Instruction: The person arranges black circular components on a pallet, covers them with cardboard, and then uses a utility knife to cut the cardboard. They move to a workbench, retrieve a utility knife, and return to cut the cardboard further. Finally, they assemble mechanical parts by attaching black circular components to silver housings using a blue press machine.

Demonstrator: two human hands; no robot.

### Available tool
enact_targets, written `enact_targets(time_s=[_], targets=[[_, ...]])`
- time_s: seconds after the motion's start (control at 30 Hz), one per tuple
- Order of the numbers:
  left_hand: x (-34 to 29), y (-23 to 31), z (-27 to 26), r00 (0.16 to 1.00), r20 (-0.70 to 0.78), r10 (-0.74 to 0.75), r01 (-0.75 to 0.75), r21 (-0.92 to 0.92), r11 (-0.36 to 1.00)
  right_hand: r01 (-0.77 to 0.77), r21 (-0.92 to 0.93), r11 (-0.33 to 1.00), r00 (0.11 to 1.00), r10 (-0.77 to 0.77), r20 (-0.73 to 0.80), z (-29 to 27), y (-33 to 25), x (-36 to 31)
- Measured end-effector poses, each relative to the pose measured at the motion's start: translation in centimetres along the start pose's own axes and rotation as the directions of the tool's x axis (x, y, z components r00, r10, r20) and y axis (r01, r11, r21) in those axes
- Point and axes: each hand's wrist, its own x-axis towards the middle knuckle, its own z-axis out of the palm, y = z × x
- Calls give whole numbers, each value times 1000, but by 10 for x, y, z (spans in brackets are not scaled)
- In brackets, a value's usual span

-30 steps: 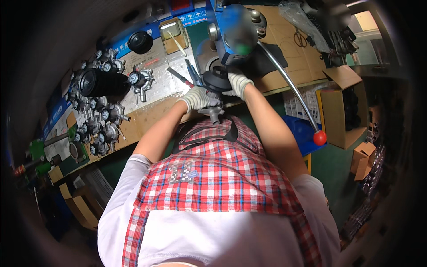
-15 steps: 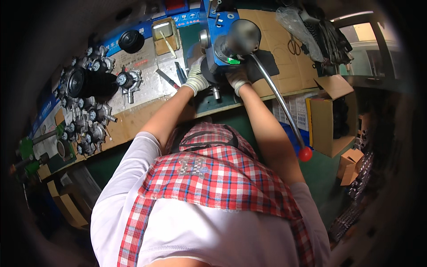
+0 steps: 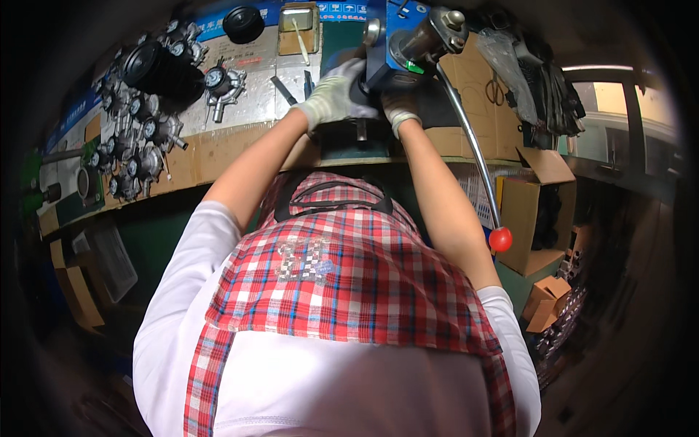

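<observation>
My left hand [image 3: 333, 96], in a white striped glove, reaches up against the left side of a blue press [image 3: 389, 58]. Its fingers are blurred and partly behind the press, so their grip does not show. Lower down, on the other side of the press head, is my gloved right hand [image 3: 400, 113], its fingers hidden. Between the two hands a short metal pipe stub [image 3: 362, 130] sticks out toward me from a part mostly covered by the press and my left hand. The press's long steel lever [image 3: 466, 135] slants down to a red ball knob [image 3: 501, 239].
Several metal housings with round gauges [image 3: 151, 130] crowd the bench's left, beside a black ribbed rubber part [image 3: 164, 73]. A knife [image 3: 283, 90], a tray with a brush [image 3: 298, 36] and scissors [image 3: 495, 89] lie around the press. An open carton [image 3: 517, 226] stands right, below the bench.
The whole view has shifted, with the bench higher in the picture. My left hand has moved up along the press's side, away from the pipe stub. My right hand stays beside the press.
</observation>
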Motion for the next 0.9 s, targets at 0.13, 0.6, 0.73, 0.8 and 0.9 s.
enact_targets(time_s=[0.13,0.6,0.73,0.8,0.9], targets=[[21,-2,10,998,-51,-28,33,97,995,-144,409,901,984,88,153,-58,-1,-23],[11,5,7,997,-56,-58,66,165,984,-31,-106,994,965,57,256,-226,23,-239],[12,1,6,997,-55,-62,70,152,986,-164,83,983,981,154,118,-147,24,-226],[14,2,8,998,-43,-49,55,139,989,-220,143,965,975,214,54,-124,27,-224],[13,3,7,996,-51,-66,73,149,986,-198,249,948,980,186,71,-116,33,-217]])
